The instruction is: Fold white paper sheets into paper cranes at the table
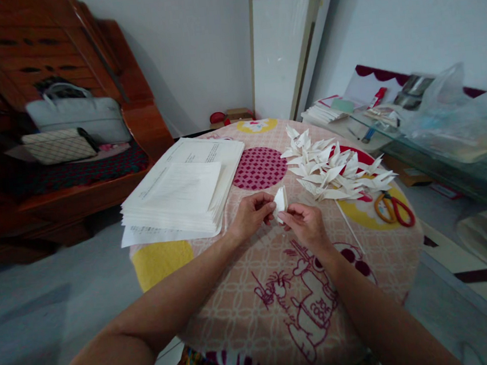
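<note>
Between my two hands, above the middle of the table, is a small folded piece of white paper [280, 201] with a pointed top. My left hand [253, 213] pinches its left side between thumb and fingers. The lower right of the paper is gripped by my right hand [305, 222], also closed in a pinch. Beyond my right hand lies a heap of folded white paper cranes [326, 166]. Left of my left hand rests a thick stack of paper sheets [176, 195], some of them printed.
Scissors [395, 209] with red and orange handles lie at the right of the round, cloth-covered table [237, 298]. A thin white strip [349, 227] is near the cranes. A glass shelf [439, 158] with plastic bags stands right; a wooden bench [76, 187] holding bags stands left.
</note>
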Tool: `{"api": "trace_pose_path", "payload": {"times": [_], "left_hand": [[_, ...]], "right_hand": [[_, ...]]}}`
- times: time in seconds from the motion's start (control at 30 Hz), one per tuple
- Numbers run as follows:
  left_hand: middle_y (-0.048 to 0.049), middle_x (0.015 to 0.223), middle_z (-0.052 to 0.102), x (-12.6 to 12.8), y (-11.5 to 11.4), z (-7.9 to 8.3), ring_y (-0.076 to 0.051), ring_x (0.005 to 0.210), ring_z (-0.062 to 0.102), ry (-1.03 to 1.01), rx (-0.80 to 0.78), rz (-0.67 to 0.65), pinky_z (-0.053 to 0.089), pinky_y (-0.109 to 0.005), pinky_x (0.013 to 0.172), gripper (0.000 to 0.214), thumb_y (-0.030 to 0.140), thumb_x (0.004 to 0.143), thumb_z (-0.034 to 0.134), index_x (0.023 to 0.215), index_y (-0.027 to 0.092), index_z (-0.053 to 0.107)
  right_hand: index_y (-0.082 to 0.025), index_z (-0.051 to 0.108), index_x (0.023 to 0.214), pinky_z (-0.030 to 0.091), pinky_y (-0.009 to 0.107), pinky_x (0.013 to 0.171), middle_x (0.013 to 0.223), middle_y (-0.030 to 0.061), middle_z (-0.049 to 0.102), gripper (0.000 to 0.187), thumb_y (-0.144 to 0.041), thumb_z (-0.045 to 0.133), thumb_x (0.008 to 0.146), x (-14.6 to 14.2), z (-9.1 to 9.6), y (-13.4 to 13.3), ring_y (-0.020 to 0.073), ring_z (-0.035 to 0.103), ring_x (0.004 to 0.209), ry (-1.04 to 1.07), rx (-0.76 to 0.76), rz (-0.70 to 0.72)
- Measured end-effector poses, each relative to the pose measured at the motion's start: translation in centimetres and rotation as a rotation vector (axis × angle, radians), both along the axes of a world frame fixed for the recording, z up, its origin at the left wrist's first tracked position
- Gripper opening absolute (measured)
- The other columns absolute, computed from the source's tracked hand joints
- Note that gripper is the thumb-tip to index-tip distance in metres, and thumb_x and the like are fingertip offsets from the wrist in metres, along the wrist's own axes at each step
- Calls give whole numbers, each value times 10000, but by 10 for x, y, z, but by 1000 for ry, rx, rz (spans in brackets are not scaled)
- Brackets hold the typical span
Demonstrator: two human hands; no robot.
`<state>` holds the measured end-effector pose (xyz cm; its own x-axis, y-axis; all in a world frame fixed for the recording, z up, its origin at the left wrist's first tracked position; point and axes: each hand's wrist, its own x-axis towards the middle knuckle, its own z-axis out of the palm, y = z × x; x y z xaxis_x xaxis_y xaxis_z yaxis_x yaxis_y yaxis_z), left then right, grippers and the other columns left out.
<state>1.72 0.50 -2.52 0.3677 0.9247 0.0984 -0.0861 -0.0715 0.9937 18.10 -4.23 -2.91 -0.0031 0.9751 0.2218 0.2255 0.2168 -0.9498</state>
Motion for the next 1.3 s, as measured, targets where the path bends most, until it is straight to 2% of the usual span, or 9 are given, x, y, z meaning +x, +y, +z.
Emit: {"api": "trace_pose_path", "payload": {"times": [0.23,0.53,0.67,0.8,0.93,1.0,1.13,1.3], "left_hand": [[8,635,608,-1,1,0,-93,527,556,-45,21,-32,475,-209,516,298,408,788,712,862,124,655],[10,636,589,-2,0,1,-87,520,528,25,99,-42,451,-199,496,271,388,825,671,881,123,660],[12,653,596,-3,-2,3,-77,522,525,74,126,-63,448,-192,512,236,358,855,643,893,126,666],[-7,700,637,-3,-4,4,-83,543,541,112,158,-73,464,-196,529,247,363,866,638,926,127,685],[-57,862,697,-2,-7,4,-126,692,636,68,149,-104,528,-223,617,352,434,893,623,1062,131,683],[-78,948,708,-1,-9,5,-150,777,668,39,145,-109,547,-239,671,406,453,867,666,1123,138,660],[-62,869,704,3,-10,3,-153,747,677,47,134,-39,539,-231,667,455,437,754,798,1061,137,647],[-50,838,694,4,-9,3,-135,689,665,19,117,-21,543,-231,655,428,460,788,761,1036,131,648]], "right_hand": [[-182,685,723,512,244,494,614,20,663,422,-514,527,929,1,1,-2,152,618,524,44,33,0],[-182,663,656,494,248,472,540,22,638,471,-529,506,932,0,7,-4,153,598,474,8,54,-49],[-193,644,649,474,253,479,546,17,622,415,-480,517,919,0,8,-5,151,580,483,-35,57,-34],[-199,607,625,392,237,464,508,-12,542,326,-395,565,882,1,5,-5,130,506,482,-141,90,-65],[-196,542,585,314,249,483,506,-26,479,304,-297,556,872,1,5,-4,110,425,487,-281,229,-144],[-197,500,573,290,261,500,518,-29,458,310,-268,549,872,1,6,-4,106,397,497,-348,317,-194],[-203,448,574,280,270,527,545,-32,444,316,-249,539,873,0,8,-4,107,380,523,-430,410,-238],[-202,468,586,291,267,532,551,-30,447,307,-236,522,886,0,6,-4,112,395,529,-410,386,-239]]}}
